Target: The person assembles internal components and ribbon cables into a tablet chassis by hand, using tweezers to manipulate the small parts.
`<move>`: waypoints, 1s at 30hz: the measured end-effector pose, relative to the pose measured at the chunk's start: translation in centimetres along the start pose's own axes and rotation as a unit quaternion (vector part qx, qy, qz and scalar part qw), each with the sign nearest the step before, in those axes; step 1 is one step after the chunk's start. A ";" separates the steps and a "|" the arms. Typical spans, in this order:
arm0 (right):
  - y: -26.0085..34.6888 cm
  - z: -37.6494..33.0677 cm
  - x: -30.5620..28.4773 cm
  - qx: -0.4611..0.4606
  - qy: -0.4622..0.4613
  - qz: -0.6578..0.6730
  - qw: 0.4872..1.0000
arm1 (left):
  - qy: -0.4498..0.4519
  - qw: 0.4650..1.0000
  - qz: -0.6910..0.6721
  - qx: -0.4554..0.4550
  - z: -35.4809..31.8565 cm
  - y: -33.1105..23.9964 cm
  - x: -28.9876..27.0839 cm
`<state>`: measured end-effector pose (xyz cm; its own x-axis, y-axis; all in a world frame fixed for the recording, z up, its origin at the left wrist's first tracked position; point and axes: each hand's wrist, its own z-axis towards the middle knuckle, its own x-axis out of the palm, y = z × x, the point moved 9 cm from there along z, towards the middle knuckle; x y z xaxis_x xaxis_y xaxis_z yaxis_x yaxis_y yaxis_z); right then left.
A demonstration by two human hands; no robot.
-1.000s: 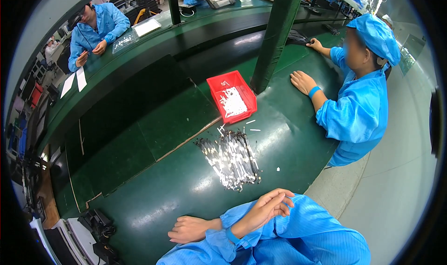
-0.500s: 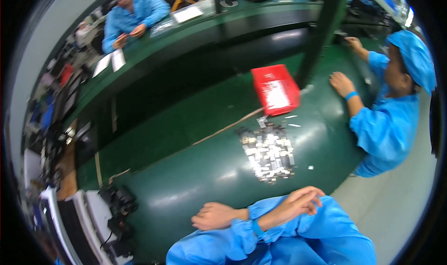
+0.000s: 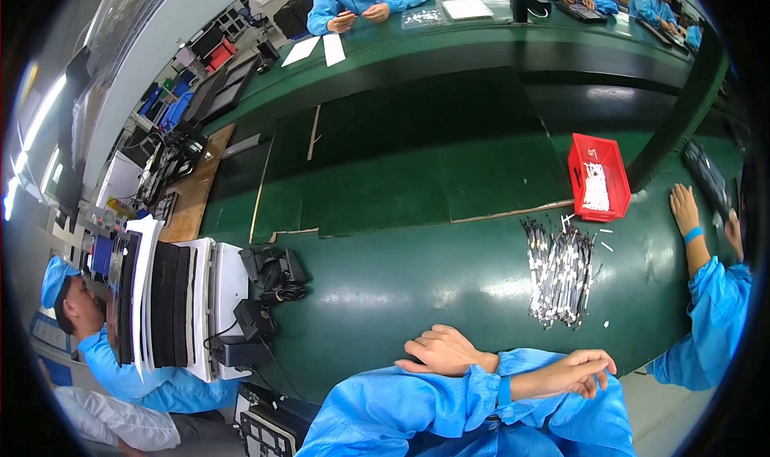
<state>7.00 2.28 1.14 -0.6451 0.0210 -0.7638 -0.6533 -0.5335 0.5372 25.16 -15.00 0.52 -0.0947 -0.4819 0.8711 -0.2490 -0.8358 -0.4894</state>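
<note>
My forearms lie crossed at the near edge of the green table. Reaching over to the right, my left hand (image 3: 576, 373) wears a blue wristband and hangs with its fingers loosely stretched, holding nothing. My right hand (image 3: 446, 349) points left under the other arm and rests on the tabletop, fingers loosely bent and apart, with nothing in it. Beyond the hands, to the right, lies a pile of thin black cables (image 3: 561, 276) with white and silvery tabs. Behind that pile is a red bin (image 3: 613, 180) with small white pieces inside.
Black power adapters (image 3: 273, 272) with cords sit at the left, beside a row of upright dark and white panels (image 3: 168, 296). A green post (image 3: 678, 112) rises behind the bin. One co-worker's hand (image 3: 684, 208) rests at right; others sit across the table and at far left.
The view has swung left, so the cables, bin and my hands appear further right. A person at far left has come into sight. My arms stay crossed.
</note>
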 end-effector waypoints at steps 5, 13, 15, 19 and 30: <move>-0.3 -0.1 0.0 0.008 0.004 0.006 1.000 | 0.014 1.000 -0.006 0.008 0.1 -0.2 0.2; -0.5 -0.1 -0.3 0.021 -0.002 0.008 1.000 | 0.006 1.000 -0.007 0.000 0.1 -0.7 0.3; -0.6 -0.1 -0.3 0.020 -0.003 0.009 1.000 | 0.006 1.000 -0.008 0.000 0.0 -0.7 0.2; -0.4 0.0 -0.6 0.017 -0.026 0.031 0.999 | 0.004 1.000 -0.011 0.003 0.1 -0.5 0.0; -0.3 -0.1 -0.3 -0.001 -0.006 0.026 1.000 | -0.009 1.000 -0.004 0.017 0.2 -0.5 -0.1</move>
<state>7.41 2.39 1.21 -0.6831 0.0031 -0.7303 -0.6182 -0.5349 0.5760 25.49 -14.63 0.67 -0.0744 -0.4797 0.8743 -0.2173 -0.8478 -0.4837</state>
